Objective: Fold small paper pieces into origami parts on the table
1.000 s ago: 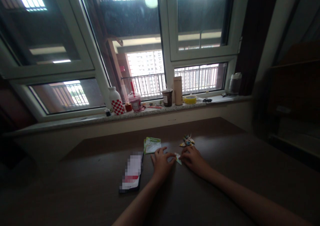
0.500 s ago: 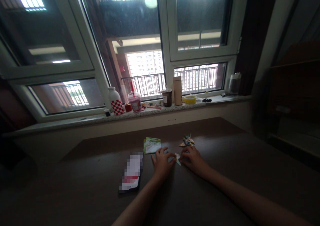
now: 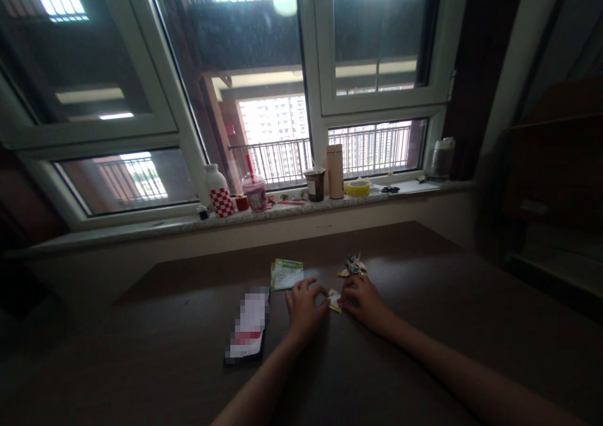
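Observation:
On the brown table, a small folded piece of paper (image 3: 334, 301), whitish with a yellow edge, lies between my two hands. My left hand (image 3: 306, 306) pinches its left side with thumb and index finger, the other fingers spread towards the green-and-white packets (image 3: 288, 274). From the right, the bent fingers of my right hand (image 3: 362, 299) close on the paper's other edge; their tips are partly hidden. Just beyond the right hand sits a spiky cluster of folded patterned paper (image 3: 353, 265).
A phone (image 3: 249, 322) with a blurred-out screen lies left of my left forearm. Along the windowsill (image 3: 183, 226) stand a checkered white bottle (image 3: 219, 190), a pink drink cup (image 3: 254, 191), a dark drink cup (image 3: 315, 184), a tan flask (image 3: 335, 171) and a yellow tape roll (image 3: 358, 188).
The small paper has turned or unfolded between my fingers, showing more white and a yellow lower edge instead of pale green. My left fingertips have shifted slightly left; the right hand barely moved.

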The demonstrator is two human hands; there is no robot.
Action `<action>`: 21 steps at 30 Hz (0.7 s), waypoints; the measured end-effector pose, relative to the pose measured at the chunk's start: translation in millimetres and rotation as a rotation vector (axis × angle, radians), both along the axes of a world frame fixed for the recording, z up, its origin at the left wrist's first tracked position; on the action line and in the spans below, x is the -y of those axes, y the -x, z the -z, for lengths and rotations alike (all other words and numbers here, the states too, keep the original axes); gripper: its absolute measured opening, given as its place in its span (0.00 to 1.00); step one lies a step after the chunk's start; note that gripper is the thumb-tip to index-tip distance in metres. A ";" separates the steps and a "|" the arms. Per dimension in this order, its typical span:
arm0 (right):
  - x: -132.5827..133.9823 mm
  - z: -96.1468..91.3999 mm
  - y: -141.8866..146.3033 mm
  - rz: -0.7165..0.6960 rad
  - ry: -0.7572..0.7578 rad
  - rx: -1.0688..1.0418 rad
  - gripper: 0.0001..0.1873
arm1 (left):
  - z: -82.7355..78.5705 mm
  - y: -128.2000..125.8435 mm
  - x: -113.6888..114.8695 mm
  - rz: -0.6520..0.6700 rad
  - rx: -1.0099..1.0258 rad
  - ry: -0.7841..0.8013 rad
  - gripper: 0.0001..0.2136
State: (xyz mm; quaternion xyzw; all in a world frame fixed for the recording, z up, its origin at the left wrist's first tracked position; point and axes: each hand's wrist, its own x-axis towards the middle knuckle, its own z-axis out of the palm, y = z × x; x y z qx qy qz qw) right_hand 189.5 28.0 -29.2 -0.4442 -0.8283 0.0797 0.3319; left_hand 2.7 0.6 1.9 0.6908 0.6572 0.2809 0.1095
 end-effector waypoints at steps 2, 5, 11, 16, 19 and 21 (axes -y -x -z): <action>0.9 -1.2 -0.1 0.000 0.009 -0.003 0.02 | -0.5 0.4 0.2 -0.003 -0.014 0.011 0.06; 2.3 -4.0 -0.2 -0.006 0.030 -0.015 0.03 | -2.1 0.5 0.6 -0.004 -0.030 0.027 0.07; 2.5 -5.3 -0.1 -0.004 0.062 0.015 0.16 | -3.6 0.5 1.6 -0.016 -0.033 0.031 0.08; 1.1 -2.7 0.5 -0.002 0.067 0.061 0.18 | -3.0 1.0 1.6 -0.024 -0.039 0.016 0.09; 1.3 -3.2 0.9 0.000 0.080 0.072 0.17 | -2.5 1.3 0.6 -0.029 -0.039 0.021 0.08; 1.9 -3.8 0.9 0.005 0.088 0.065 0.16 | -1.7 1.4 -0.1 -0.030 -0.033 0.019 0.08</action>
